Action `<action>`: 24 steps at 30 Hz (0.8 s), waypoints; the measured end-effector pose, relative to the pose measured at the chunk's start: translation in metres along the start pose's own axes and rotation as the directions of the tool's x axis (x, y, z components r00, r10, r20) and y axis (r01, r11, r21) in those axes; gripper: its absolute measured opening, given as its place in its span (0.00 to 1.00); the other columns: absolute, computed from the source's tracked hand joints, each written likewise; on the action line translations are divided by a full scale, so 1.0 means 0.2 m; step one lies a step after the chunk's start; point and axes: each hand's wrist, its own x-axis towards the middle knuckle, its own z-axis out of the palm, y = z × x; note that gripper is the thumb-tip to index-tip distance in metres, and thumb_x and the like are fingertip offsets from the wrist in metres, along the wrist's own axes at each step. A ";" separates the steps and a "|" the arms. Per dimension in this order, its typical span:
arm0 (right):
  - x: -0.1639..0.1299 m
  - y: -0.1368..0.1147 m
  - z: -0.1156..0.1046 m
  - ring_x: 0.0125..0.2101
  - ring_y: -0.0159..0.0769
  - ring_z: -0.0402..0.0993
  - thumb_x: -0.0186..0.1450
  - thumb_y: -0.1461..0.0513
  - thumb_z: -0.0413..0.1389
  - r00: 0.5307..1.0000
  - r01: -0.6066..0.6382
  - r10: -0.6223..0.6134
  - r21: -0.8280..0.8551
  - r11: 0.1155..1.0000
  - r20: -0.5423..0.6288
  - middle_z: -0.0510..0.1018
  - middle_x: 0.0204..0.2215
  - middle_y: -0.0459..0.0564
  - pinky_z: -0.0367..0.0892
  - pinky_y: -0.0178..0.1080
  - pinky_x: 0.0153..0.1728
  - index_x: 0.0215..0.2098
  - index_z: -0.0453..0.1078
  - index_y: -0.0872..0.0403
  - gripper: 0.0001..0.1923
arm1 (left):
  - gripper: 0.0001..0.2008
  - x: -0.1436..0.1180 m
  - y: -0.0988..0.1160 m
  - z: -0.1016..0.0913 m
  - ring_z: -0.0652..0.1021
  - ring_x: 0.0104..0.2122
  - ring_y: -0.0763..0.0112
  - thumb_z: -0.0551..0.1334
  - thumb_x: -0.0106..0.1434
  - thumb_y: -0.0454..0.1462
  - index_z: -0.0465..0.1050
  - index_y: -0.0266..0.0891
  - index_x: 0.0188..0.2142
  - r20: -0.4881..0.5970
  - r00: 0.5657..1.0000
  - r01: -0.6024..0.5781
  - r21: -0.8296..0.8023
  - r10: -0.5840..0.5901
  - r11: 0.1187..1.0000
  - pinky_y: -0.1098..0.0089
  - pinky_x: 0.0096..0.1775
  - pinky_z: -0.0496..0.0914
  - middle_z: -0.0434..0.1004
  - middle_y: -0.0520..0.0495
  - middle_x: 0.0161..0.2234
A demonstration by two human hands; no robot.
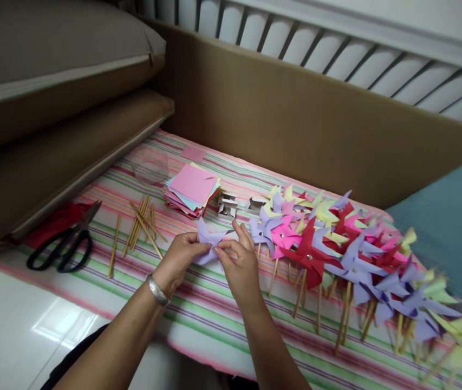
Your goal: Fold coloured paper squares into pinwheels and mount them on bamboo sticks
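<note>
Head view: a lilac pinwheel (210, 244) is being pinched by both grips, left hand (180, 260) and right hand (241, 265), near sticks (141, 227) and paper stack (192, 189).

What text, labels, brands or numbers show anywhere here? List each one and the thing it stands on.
None can be read.
The purple paper held by the left hand and right hand is blank.
The stack of colored paper squares, the pinwheels, the wooden sticks and the scissors show no print.
The small metal pieces are too small to tell any marking.
</note>
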 end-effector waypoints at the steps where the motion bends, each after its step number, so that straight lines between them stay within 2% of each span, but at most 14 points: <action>1: 0.00 0.00 0.00 0.61 0.46 0.49 0.57 0.62 0.57 1.000 -0.004 0.004 0.001 1.000 -0.005 0.64 0.58 0.50 0.46 0.53 0.58 0.25 0.73 0.50 0.04 | 0.09 0.00 0.00 0.00 0.68 0.18 0.77 0.69 0.40 0.37 0.76 0.33 0.22 0.002 1.000 0.002 -0.004 -0.002 1.000 0.75 0.24 0.58 0.72 0.52 0.18; 10: 0.01 -0.01 0.01 0.60 0.46 0.51 0.55 0.64 0.58 0.998 -0.050 0.051 0.038 0.998 -0.023 0.66 0.57 0.50 0.47 0.54 0.58 0.24 0.72 0.50 0.03 | 0.09 0.00 0.00 -0.01 0.70 0.19 0.76 0.70 0.41 0.36 0.78 0.34 0.25 0.048 0.998 0.029 -0.057 -0.026 0.998 0.74 0.25 0.60 0.75 0.50 0.20; 16: 0.01 0.00 0.01 0.60 0.44 0.51 0.56 0.65 0.57 0.999 -0.046 0.046 0.003 0.999 -0.026 0.66 0.56 0.52 0.48 0.52 0.58 0.25 0.72 0.51 0.04 | 0.12 0.00 -0.01 -0.01 0.72 0.22 0.75 0.71 0.41 0.36 0.78 0.34 0.28 0.092 0.995 0.033 -0.065 -0.027 0.997 0.74 0.28 0.62 0.77 0.48 0.24; 24: 0.01 -0.02 -0.01 0.58 0.45 0.56 0.55 0.64 0.58 0.998 -0.061 0.061 0.062 0.996 0.006 0.68 0.55 0.51 0.51 0.51 0.57 0.26 0.75 0.50 0.03 | 0.13 0.00 0.00 -0.02 0.73 0.23 0.73 0.71 0.41 0.38 0.79 0.35 0.28 0.058 0.998 0.017 0.000 -0.017 1.000 0.73 0.28 0.63 0.78 0.48 0.24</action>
